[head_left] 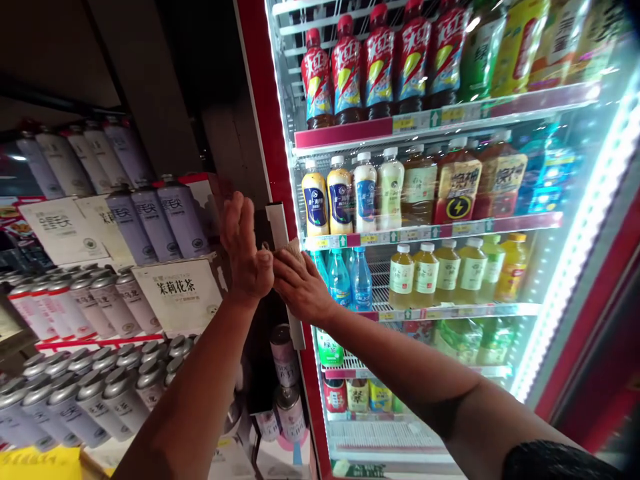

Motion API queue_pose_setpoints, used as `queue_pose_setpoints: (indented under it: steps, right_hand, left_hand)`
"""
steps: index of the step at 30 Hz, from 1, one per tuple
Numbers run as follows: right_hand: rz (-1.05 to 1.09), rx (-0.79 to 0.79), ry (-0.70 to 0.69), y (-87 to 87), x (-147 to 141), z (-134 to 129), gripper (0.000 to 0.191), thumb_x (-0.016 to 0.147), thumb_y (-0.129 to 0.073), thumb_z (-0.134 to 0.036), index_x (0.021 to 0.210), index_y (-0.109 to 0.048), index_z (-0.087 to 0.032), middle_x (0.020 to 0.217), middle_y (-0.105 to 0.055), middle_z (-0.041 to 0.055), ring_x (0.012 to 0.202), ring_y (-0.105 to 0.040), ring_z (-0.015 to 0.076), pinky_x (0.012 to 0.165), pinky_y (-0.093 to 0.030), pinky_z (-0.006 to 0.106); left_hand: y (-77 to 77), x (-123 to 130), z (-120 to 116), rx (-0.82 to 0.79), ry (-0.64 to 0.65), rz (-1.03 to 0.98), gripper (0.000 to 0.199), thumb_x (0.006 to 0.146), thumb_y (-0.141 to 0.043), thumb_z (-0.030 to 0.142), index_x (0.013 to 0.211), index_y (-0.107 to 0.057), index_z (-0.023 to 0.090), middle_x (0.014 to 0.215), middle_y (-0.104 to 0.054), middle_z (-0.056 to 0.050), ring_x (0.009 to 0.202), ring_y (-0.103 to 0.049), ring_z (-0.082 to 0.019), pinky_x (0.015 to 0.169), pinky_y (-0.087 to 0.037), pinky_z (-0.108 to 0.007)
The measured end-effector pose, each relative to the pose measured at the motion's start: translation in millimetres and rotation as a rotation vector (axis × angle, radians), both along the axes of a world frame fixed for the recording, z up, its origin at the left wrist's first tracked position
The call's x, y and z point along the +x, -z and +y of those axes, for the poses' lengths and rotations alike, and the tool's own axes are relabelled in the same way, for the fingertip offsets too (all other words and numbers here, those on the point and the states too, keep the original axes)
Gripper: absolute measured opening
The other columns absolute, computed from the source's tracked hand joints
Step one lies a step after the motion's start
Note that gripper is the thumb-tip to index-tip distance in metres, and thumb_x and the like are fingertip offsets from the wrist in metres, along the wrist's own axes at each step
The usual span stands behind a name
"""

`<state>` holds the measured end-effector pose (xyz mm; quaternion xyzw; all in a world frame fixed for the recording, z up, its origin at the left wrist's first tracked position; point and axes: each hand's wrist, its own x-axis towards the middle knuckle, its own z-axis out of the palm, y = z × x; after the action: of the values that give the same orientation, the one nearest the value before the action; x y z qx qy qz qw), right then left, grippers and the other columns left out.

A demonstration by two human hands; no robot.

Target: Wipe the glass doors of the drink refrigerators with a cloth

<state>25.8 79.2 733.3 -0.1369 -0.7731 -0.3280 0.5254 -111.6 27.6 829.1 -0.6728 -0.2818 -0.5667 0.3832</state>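
My right hand (pixel 303 283) presses a tan cloth or paper (pixel 295 250) against the long pale handle (pixel 280 230) on the red edge of a glass fridge door (pixel 313 373). Its fingers lie over the handle and the cloth; part of the cloth is hidden under them. Just left of the handle, my left hand (pixel 247 250) is raised with its fingers stretched up and nothing in it. Behind the glass stand rows of bottled drinks, with red-capped bottles (pixel 380 60) on the top shelf.
Left of the fridge, silver-topped cans (pixel 105 393) and white cartons (pixel 175 293) fill a stepped display. Several lilac cans (pixel 155 220) stand higher up. More cans (pixel 287 407) are low beside the door frame. A yellow box (pixel 40 463) sits at the bottom left.
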Motion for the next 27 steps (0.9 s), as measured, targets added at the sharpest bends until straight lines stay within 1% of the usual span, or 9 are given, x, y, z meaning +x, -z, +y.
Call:
queue_pose_setpoints:
  steps: [3, 8, 10, 12, 15, 19, 23, 25, 27]
  right_hand:
    - [-0.063, -0.008, -0.034, 44.9, 8.1, -6.6, 0.035, 0.104, -0.053, -0.023, 0.135, -0.067, -0.025, 0.156, -0.057, -0.0038, 0.163, -0.012, 0.0168, 0.137, -0.004, 0.047]
    - [-0.189, -0.059, -0.064, 125.6, 20.5, -15.4, 0.035, 0.106, -0.046, -0.023, 0.131, -0.07, -0.029, 0.155, -0.058, -0.0065, 0.162, -0.02, 0.0174, 0.137, -0.002, 0.05]
    - [-0.199, -0.061, -0.078, 146.0, 23.8, -16.4, 0.034, 0.106, -0.046, -0.022, 0.128, -0.071, -0.029, 0.154, -0.058, -0.0071, 0.161, -0.022, 0.0169, 0.137, -0.001, 0.05]
    - [-0.2, -0.063, -0.08, 152.7, 26.0, -16.6, 0.033, 0.106, -0.047, -0.022, 0.128, -0.071, -0.03, 0.154, -0.059, -0.0075, 0.161, -0.023, 0.0153, 0.137, 0.0, 0.051]
    - [-0.192, -0.09, -0.064, 135.4, 25.5, -16.2, 0.035, 0.106, -0.049, -0.023, 0.135, -0.067, -0.031, 0.154, -0.058, -0.0069, 0.161, -0.021, 0.014, 0.136, 0.006, 0.05]
    - [-0.111, -0.116, -0.038, 79.8, 14.9, -12.4, 0.04, 0.105, -0.049, -0.025, 0.143, -0.062, -0.029, 0.158, -0.054, -0.0031, 0.162, -0.019, 0.0167, 0.135, 0.009, 0.051]
    - [0.005, -0.135, -0.041, 24.1, 7.0, -2.5, 0.046, 0.104, -0.049, -0.02, 0.148, -0.057, -0.028, 0.163, -0.048, -0.0008, 0.163, -0.013, 0.0185, 0.135, -0.021, 0.044]
    - [0.108, -0.163, -0.057, 5.0, 9.8, 4.4, 0.047, 0.103, -0.048, -0.019, 0.15, -0.055, -0.023, 0.167, -0.042, 0.0032, 0.164, -0.006, 0.0218, 0.134, -0.027, 0.045]
    - [0.24, -0.189, -0.022, -6.1, 15.4, 12.7, 0.05, 0.103, -0.048, -0.018, 0.153, -0.051, -0.022, 0.17, -0.036, 0.0051, 0.164, 0.0, 0.0241, 0.134, -0.025, 0.051]
  left_hand:
    - [10.7, -1.3, 2.3, -0.072, -0.031, -0.016, 0.09, 0.098, -0.01, 0.078, 0.162, -0.036, 0.02, 0.168, -0.034, -0.009, 0.159, -0.022, -0.031, 0.131, -0.017, -0.051]
    - [27.5, -0.1, 7.1, -0.212, -0.044, 0.02, 0.091, 0.098, -0.003, 0.076, 0.164, -0.033, 0.02, 0.168, -0.037, -0.01, 0.16, -0.024, -0.027, 0.13, -0.017, -0.046]
    - [34.0, 1.1, 9.9, -0.252, -0.038, 0.047, 0.089, 0.099, -0.003, 0.075, 0.164, -0.034, 0.022, 0.169, -0.035, -0.011, 0.16, -0.023, -0.028, 0.129, -0.014, -0.049]
    - [38.6, 2.0, 12.0, -0.274, -0.032, 0.049, 0.087, 0.1, -0.005, 0.074, 0.164, -0.033, 0.023, 0.17, -0.031, -0.011, 0.161, -0.02, -0.029, 0.128, -0.012, -0.052]
    - [39.4, 1.9, 11.8, -0.3, -0.012, 0.031, 0.086, 0.1, -0.004, 0.074, 0.164, -0.033, 0.025, 0.17, -0.031, -0.01, 0.161, -0.018, -0.029, 0.128, -0.009, -0.052]
    - [32.4, 1.0, 5.4, -0.31, -0.019, -0.004, 0.087, 0.099, -0.002, 0.075, 0.161, -0.041, 0.028, 0.166, -0.04, -0.008, 0.16, -0.023, -0.029, 0.129, -0.008, -0.053]
    - [28.3, 4.6, -3.3, -0.2, -0.017, -0.026, 0.086, 0.101, -0.002, 0.071, 0.162, -0.039, 0.024, 0.161, -0.048, -0.01, 0.158, -0.029, -0.029, 0.129, -0.015, -0.051]
    - [30.4, 9.9, -8.1, -0.101, 0.018, -0.005, 0.081, 0.102, -0.006, 0.069, 0.165, -0.032, 0.023, 0.165, -0.042, -0.009, 0.159, -0.027, -0.03, 0.129, -0.019, -0.051]
    - [35.8, 18.4, -13.0, -0.032, 0.063, 0.031, 0.079, 0.103, -0.011, 0.069, 0.167, -0.024, 0.025, 0.171, -0.031, -0.007, 0.16, -0.022, -0.031, 0.129, -0.021, -0.053]
